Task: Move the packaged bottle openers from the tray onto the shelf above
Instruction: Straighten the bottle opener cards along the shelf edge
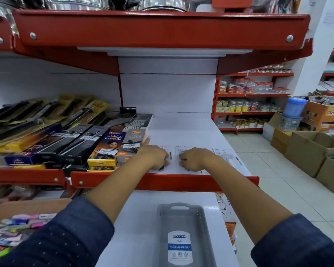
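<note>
Three white carded bottle opener packs lie side by side near the front of the white shelf (181, 130). My left hand (154, 157) rests on the left pack (167, 151), index finger stretched out, the other fingers curled on it. My right hand (195, 158) presses down on the middle pack (178, 151) with bent fingers. The right pack (228, 157) lies free beside my right wrist. Below, the grey plastic tray (160, 228) stands on the lower shelf with only its label inside.
Boxed lighters, graters and carded knives (66, 135) fill the shelf's left part, touching the left pack's side. A red shelf lip (181, 182) runs along the front. A red shelf (162, 29) with steel pots hangs overhead. Cardboard boxes (307, 151) stand on the floor at right.
</note>
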Demonstrator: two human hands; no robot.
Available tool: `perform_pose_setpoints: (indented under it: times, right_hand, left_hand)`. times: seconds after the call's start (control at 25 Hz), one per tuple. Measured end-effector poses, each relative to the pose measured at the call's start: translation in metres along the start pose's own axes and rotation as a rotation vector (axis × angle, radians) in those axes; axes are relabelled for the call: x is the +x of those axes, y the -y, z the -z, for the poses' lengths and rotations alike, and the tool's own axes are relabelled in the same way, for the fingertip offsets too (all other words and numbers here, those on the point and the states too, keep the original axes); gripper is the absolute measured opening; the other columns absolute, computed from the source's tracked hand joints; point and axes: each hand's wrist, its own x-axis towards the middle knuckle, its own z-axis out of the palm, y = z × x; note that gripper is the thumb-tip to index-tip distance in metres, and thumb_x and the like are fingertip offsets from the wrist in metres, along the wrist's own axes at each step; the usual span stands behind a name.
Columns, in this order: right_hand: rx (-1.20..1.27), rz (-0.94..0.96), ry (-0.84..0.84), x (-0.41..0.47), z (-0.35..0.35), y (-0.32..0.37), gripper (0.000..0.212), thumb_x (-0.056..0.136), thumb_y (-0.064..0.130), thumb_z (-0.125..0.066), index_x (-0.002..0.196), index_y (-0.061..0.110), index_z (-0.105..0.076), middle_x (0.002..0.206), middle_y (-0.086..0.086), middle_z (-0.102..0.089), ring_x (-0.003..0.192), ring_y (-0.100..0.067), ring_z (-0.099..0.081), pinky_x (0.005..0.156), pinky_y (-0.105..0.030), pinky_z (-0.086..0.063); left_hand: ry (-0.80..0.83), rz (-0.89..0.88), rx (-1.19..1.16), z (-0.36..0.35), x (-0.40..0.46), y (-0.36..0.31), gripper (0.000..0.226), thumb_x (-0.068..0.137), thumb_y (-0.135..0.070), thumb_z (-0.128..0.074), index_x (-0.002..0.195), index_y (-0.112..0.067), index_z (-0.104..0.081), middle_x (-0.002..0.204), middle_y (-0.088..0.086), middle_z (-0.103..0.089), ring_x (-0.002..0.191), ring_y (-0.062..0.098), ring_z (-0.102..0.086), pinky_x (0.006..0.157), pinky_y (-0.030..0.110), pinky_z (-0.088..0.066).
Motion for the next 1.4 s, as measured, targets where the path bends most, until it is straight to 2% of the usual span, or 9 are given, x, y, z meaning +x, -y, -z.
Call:
perform_pose_setpoints:
  times: [0.2,0.64,0.84,0.92,1.0,1.12,1.2,1.28,1.4]
  right_hand:
    - [0.019,-0.024,-0.088,0.005,-0.008,0.019,0.035,0.097,0.025,-0.033,0.121,0.012,-0.055,0.131,-0.012,-0.057,0.116,-0.033,-0.054,0.096,-0.043,-0.045]
    - [0.041,0.018,-0.107,-0.009,-0.013,0.020,0.040,0.096,0.022,-0.033,0.131,0.016,-0.052,0.138,-0.010,-0.054,0.122,-0.032,-0.052,0.102,-0.045,-0.045]
    - [0.252,0.084,-0.222,-0.033,-0.016,0.000,0.044,0.099,0.018,-0.033,0.142,0.017,-0.043,0.150,-0.011,-0.042,0.136,-0.033,-0.039,0.112,-0.043,-0.034]
    - [0.270,0.013,-0.343,-0.045,-0.020,-0.021,0.045,0.100,0.021,-0.033,0.145,0.016,-0.037,0.154,-0.011,-0.036,0.142,-0.032,-0.030,0.117,-0.042,-0.025]
    - [0.266,-0.099,-0.335,-0.054,-0.026,-0.045,0.046,0.100,0.024,-0.032,0.145,0.015,-0.037,0.154,-0.012,-0.037,0.142,-0.032,-0.030,0.117,-0.042,-0.024]
    - [0.295,-0.249,-0.243,-0.062,-0.035,-0.071,0.042,0.098,0.030,-0.033,0.131,0.013,-0.051,0.143,-0.014,-0.051,0.127,-0.033,-0.048,0.104,-0.042,-0.040]
    - [0.293,-0.250,-0.250,-0.063,-0.041,-0.079,0.034,0.096,0.029,-0.031,0.096,0.012,-0.060,0.125,-0.016,-0.061,0.108,-0.033,-0.056,0.086,-0.040,-0.044]
    - [0.297,-0.242,-0.280,-0.065,-0.044,-0.083,0.034,0.096,0.027,-0.031,0.067,0.017,-0.046,0.108,-0.016,-0.061,0.092,-0.029,-0.052,0.075,-0.035,-0.037]
    - [0.318,-0.242,-0.296,-0.069,-0.046,-0.084,0.035,0.095,0.027,-0.030,0.084,0.010,-0.058,0.111,-0.016,-0.061,0.095,-0.031,-0.054,0.075,-0.035,-0.036]
  left_hand:
    - [-0.020,-0.003,0.053,-0.001,-0.005,0.001,0.036,0.101,-0.038,-0.032,0.121,-0.021,-0.058,0.124,0.007,-0.066,0.126,0.024,-0.053,0.121,0.052,0.009]
    - [-0.006,-0.001,0.034,-0.003,-0.021,0.000,0.035,0.102,-0.034,-0.030,0.121,-0.022,-0.057,0.130,0.007,-0.062,0.128,0.026,-0.050,0.121,0.051,0.005]
    - [-0.003,0.021,-0.035,0.003,-0.018,-0.017,0.045,0.099,-0.014,-0.029,0.140,-0.025,-0.044,0.150,0.005,-0.044,0.142,0.024,-0.034,0.118,0.057,0.009]
    - [-0.094,-0.029,-0.099,0.010,-0.015,-0.035,0.052,0.097,-0.011,-0.032,0.147,-0.025,-0.036,0.157,0.009,-0.031,0.148,0.024,-0.022,0.121,0.054,0.004]
    - [-0.138,-0.112,-0.182,0.018,-0.008,-0.059,0.049,0.098,-0.011,-0.032,0.146,-0.020,-0.036,0.159,0.012,-0.025,0.148,0.027,-0.019,0.121,0.048,-0.010]
    - [-0.090,-0.181,-0.309,0.025,0.006,-0.091,0.045,0.102,-0.024,-0.033,0.147,-0.021,-0.037,0.160,0.008,-0.024,0.147,0.026,-0.023,0.119,0.042,-0.023]
    - [-0.040,-0.185,-0.334,0.023,0.015,-0.101,0.046,0.100,-0.036,-0.038,0.143,-0.020,-0.044,0.156,0.008,-0.035,0.141,0.028,-0.035,0.114,0.041,-0.033]
    - [-0.022,-0.182,-0.381,0.019,0.019,-0.103,0.047,0.096,-0.043,-0.043,0.134,-0.016,-0.052,0.145,0.010,-0.049,0.130,0.029,-0.046,0.108,0.039,-0.040]
    - [-0.040,-0.163,-0.429,0.019,0.017,-0.098,0.051,0.092,-0.047,-0.051,0.134,-0.017,-0.054,0.143,0.008,-0.051,0.129,0.028,-0.047,0.106,0.036,-0.039]
